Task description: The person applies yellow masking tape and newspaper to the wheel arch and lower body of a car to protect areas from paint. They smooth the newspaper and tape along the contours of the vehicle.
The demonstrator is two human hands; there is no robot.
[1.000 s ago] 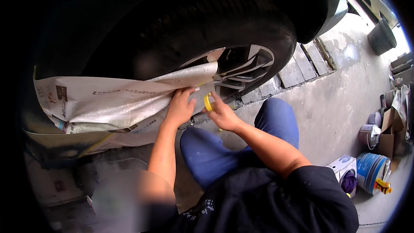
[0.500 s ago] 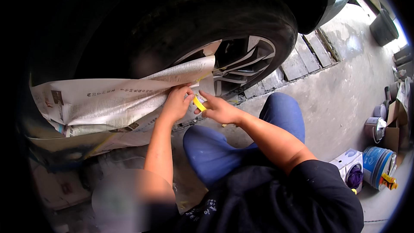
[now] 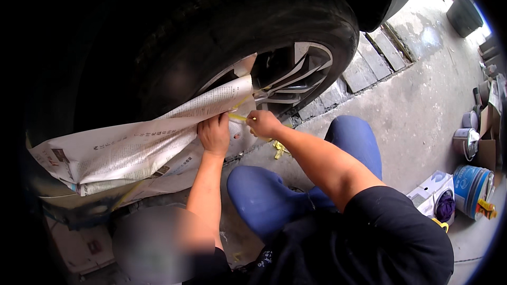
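A sheet of newspaper (image 3: 158, 134) covers the car's lower body panel beside the wheel (image 3: 296, 79). My left hand (image 3: 214, 136) is closed at its right end, fingers bent together against the paper. A narrow strip of yellow tape (image 3: 237, 117) runs from those fingertips to my right hand (image 3: 265, 125). The right hand is closed on the tape, pinching it between thumb and fingers; the roll itself is mostly hidden by the hand. Another bit of yellow tape lies across the paper near the wheel spokes.
Crumpled yellow tape (image 3: 280, 150) lies on the concrete floor below my right hand. Wooden planks (image 3: 364, 66) sit beyond the tyre. At the right stand a blue bucket (image 3: 469, 190), a white box (image 3: 433, 192), paint tins (image 3: 465, 142) and a dark bin (image 3: 465, 15).
My right hand has turned over and moved slightly right and up, drawing out a tape strip. My left hand has shifted down onto the paper. The whole view has shifted a little.
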